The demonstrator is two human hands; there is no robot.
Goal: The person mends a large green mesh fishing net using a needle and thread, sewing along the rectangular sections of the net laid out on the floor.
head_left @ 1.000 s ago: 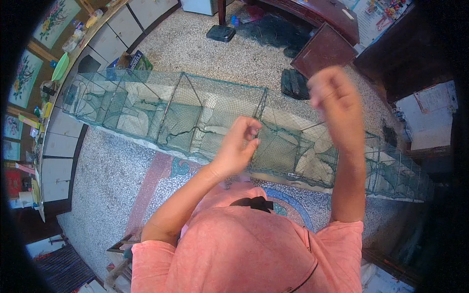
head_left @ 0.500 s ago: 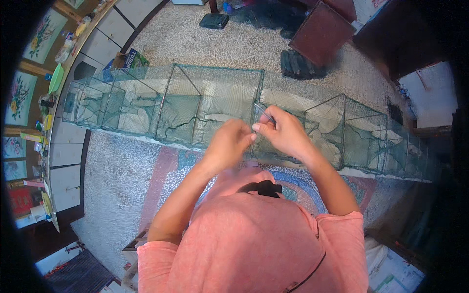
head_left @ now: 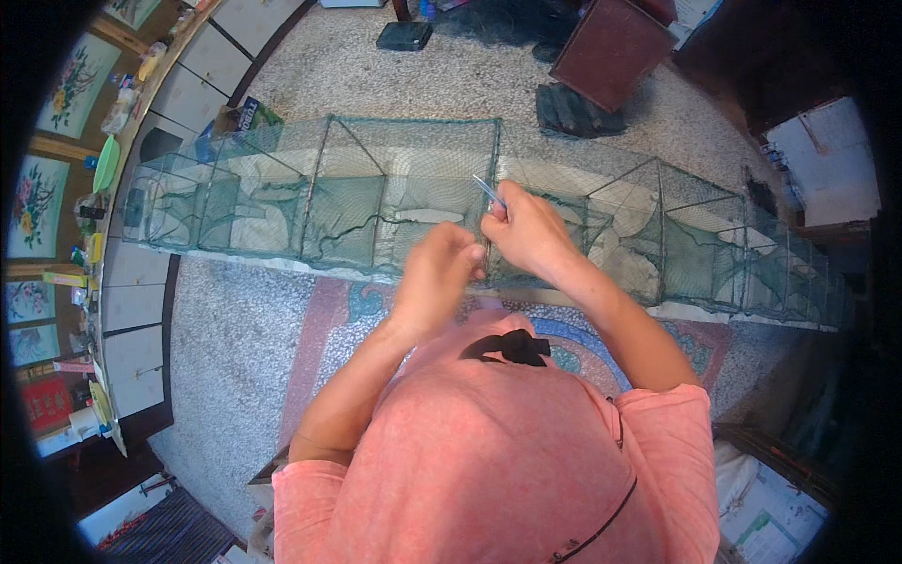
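A long green mesh trap [head_left: 395, 197] with wire frames lies across the speckled floor in front of me. My right hand [head_left: 528, 230] is closed around a thin pale netting needle [head_left: 489, 191] whose tip points up and left over the mesh. My left hand [head_left: 440, 268] sits just below and left of it, fingers curled at the net's near edge, pinching the mesh. The two hands touch. What lies under the fingers is hidden.
A dark red cabinet [head_left: 611, 47] and a black bundle [head_left: 575, 111] stand beyond the trap. A black box [head_left: 404, 36] lies farther back. White cupboards [head_left: 141, 310] with clutter on top line the left side. A patterned rug [head_left: 329, 310] lies under me.
My right hand came down from a raised position to meet the left at the mesh, and now holds the needle tip up over the net. My head has shifted, so the trap sits lower in view.
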